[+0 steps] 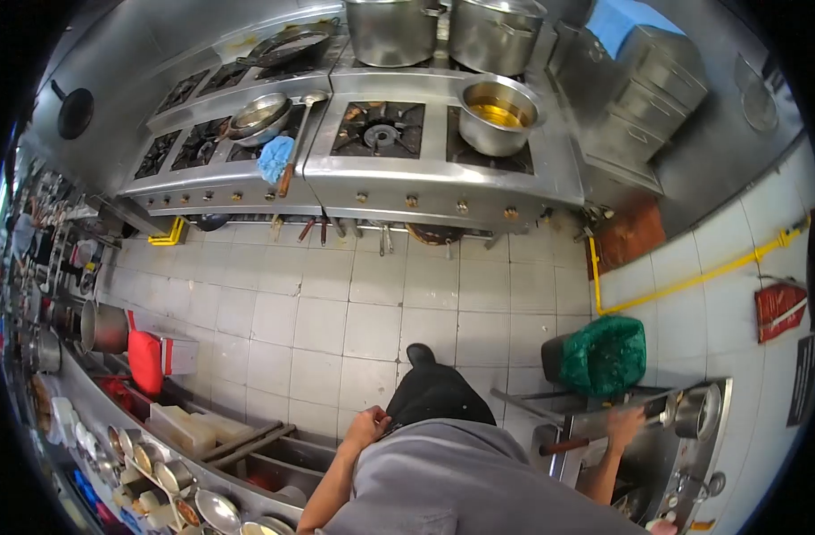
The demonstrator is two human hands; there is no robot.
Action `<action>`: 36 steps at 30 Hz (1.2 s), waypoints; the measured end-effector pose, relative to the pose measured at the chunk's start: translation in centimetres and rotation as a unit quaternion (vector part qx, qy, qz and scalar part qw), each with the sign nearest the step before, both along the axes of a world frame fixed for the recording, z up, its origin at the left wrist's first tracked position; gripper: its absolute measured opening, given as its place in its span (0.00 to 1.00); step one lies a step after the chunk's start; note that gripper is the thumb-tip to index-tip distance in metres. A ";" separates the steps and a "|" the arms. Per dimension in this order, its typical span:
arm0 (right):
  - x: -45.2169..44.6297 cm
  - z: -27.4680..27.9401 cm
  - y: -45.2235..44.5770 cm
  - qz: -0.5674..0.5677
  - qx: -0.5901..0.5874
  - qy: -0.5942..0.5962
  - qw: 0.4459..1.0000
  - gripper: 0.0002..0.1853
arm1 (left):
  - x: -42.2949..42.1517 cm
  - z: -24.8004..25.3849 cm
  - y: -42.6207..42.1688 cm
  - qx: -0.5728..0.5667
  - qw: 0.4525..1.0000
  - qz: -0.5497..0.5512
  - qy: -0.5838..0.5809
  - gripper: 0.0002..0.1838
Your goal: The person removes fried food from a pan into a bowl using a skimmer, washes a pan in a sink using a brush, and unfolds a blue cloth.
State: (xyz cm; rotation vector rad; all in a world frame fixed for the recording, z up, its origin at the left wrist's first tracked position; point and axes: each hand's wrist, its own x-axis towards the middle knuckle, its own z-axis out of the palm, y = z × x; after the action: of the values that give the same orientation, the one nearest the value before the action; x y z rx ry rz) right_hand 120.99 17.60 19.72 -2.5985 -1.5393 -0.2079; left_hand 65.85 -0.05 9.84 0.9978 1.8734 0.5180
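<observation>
Round silver metal pot sits near right hand, likely for reach; left hand by black trousers; can't tell grips.

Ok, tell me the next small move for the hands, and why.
I'd probably ease the right hand gently toward the metal pot: it is the nearer hand, while the left hand is by the dark trousers, well away from that pot. Blur hides whether the right hand grips anything, so a small move seems safest.
</observation>
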 end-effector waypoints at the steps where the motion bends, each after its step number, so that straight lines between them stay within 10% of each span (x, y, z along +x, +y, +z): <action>1: -1.2 0.8 0.0 -0.092 -0.064 0.042 0.993 0.42 | -0.8 0.6 1.2 0.002 1.000 0.007 0.003 0.13; 8: 0.5 -1.1 0.9 -0.286 -0.101 -0.094 0.948 0.39 | -6.0 1.7 8.9 0.032 0.999 -0.032 0.030 0.13; 14: 5.4 -5.5 -0.8 -0.377 0.031 0.154 0.913 0.35 | -9.1 -1.3 11.9 0.017 0.999 -0.036 0.028 0.12; 17: 0.7 -4.3 3.2 -0.116 0.194 0.022 0.974 0.27 | -10.5 -1.2 13.0 -0.024 0.999 -0.019 0.024 0.13; 19: -5.5 -0.3 10.1 -0.161 0.206 0.128 0.957 0.27 | -11.5 -1.2 13.3 -0.022 0.999 -0.001 0.031 0.13; 22: -15.2 2.1 19.4 0.097 0.321 0.277 0.900 0.27 | -13.4 -0.7 13.3 -0.022 0.999 0.028 0.036 0.13; 29: -48.1 4.8 33.9 0.330 0.170 0.469 0.802 0.27 | -18.9 -8.4 5.3 -0.011 0.973 0.227 0.033 0.13; 36: -74.8 1.6 37.7 0.429 0.080 0.467 0.769 0.26 | -22.7 -12.7 -10.7 -0.084 0.750 0.644 -0.129 0.11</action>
State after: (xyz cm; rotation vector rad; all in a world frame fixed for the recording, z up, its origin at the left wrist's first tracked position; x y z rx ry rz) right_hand 46.21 55.25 21.34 -1.1977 -1.8543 0.8450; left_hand 43.16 -10.79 -2.89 -0.6547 2.0551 1.1498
